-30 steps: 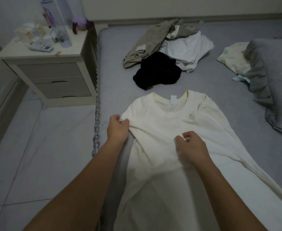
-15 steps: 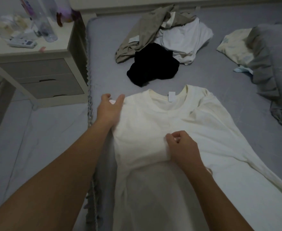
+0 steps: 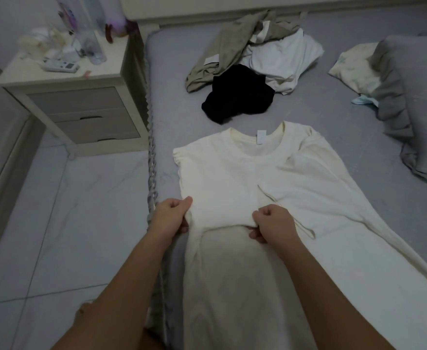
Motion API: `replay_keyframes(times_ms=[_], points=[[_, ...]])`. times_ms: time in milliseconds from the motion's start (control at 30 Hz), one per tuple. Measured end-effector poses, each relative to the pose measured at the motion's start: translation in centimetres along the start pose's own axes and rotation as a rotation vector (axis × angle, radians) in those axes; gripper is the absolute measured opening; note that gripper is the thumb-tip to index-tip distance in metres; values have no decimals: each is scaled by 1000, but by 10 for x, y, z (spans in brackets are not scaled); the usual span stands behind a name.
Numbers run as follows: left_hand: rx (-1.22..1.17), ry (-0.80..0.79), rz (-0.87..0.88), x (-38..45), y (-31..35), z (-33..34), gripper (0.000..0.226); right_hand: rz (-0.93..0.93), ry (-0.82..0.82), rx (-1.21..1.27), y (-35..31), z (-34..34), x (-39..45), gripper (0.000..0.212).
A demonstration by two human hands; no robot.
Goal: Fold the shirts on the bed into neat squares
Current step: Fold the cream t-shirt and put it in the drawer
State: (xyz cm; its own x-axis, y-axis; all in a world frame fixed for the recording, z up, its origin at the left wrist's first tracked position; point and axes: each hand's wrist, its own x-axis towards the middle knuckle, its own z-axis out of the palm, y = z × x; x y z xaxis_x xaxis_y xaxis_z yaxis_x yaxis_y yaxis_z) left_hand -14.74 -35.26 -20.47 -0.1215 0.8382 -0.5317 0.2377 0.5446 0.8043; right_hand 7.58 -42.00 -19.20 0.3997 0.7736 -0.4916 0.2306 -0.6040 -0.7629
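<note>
Cream shirt point(image 3: 235, 178) flat on bed point(image 3: 308, 107), left hand point(image 3: 170, 218) and right hand point(image 3: 273, 224) grip its mid-fold

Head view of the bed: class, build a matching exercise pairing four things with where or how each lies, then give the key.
Things:
1. cream shirt
2. black garment
3. remote control
4. grey pillow

Places or states:
A. on the nightstand
B. at the bed's right edge
C. spread flat, pinched by left hand and right hand
D. crumpled beyond the cream shirt's collar

Pairs: 1-C, 2-D, 3-A, 4-B
</note>
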Motion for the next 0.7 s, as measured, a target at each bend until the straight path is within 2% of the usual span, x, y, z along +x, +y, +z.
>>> replay_keyframes(times_ms=[100, 167, 233, 300, 400, 600, 700], points=[[202, -6, 46, -30, -17, 4, 41, -30, -14, 38, 5, -2, -8, 13], [280, -68, 41, -45, -29, 4, 33, -88, -11, 61, 14, -4, -18, 8], [263, -115, 22, -59, -43, 2, 25, -188, 31, 7, 33, -9, -35, 8], [245, -108, 1, -73, -53, -1, 29, -306, 82, -110, 55, -15, -55, 16], [273, -52, 15, -100, -70, -8, 27, -465, 43, -276, 70, -11, -73, 24], [213, 10, -23, -160, -111, -19, 31, -546, -77, -500, 74, -11, -86, 42], [173, -119, -84, -195, -130, -23, 31, -606, -75, -666, 106, -37, -105, 50]])
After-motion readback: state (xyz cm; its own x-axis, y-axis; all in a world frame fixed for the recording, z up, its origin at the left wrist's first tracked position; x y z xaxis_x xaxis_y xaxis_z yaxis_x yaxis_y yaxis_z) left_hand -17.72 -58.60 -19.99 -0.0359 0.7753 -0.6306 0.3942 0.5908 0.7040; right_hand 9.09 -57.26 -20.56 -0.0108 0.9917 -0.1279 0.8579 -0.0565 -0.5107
